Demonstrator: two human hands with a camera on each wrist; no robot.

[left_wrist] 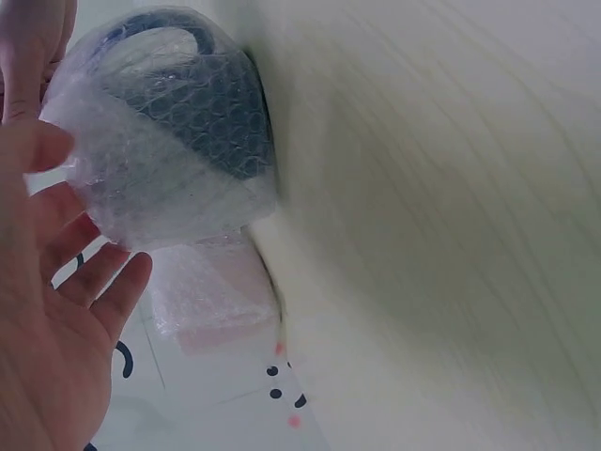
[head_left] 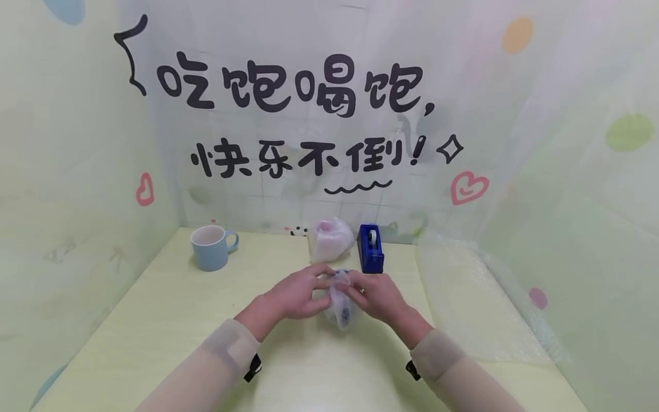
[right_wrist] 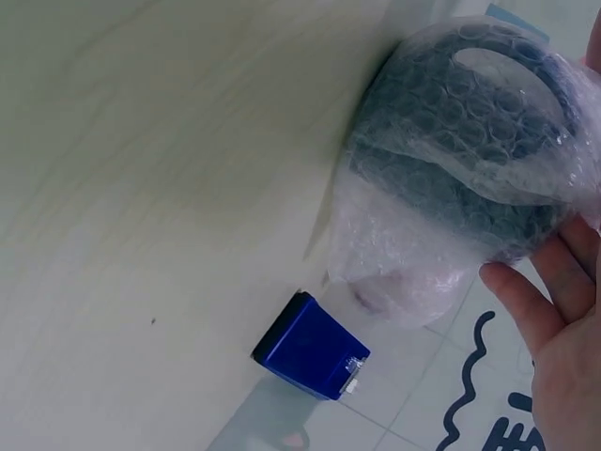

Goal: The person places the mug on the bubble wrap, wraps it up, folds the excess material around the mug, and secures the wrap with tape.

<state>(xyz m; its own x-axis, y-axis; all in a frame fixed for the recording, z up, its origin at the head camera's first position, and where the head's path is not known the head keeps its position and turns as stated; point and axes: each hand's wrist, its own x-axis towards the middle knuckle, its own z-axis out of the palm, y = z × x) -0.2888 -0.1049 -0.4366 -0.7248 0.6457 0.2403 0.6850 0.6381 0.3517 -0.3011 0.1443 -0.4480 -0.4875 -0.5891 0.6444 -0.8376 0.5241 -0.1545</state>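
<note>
Sitting between both hands [head_left: 297, 293] [head_left: 380, 294]: wrapped mug [left_wrist: 183, 141], apparently.

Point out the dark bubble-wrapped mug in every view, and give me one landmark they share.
Head: below centre; the dark mug is between the left hand and right hand.
Left wrist: upper left, the mug.
Right wrist: upper right, the mug.
Shared landmark: the pale wrapped bundle, behind the mug in the head view and below it in both wrist pictures.
</note>
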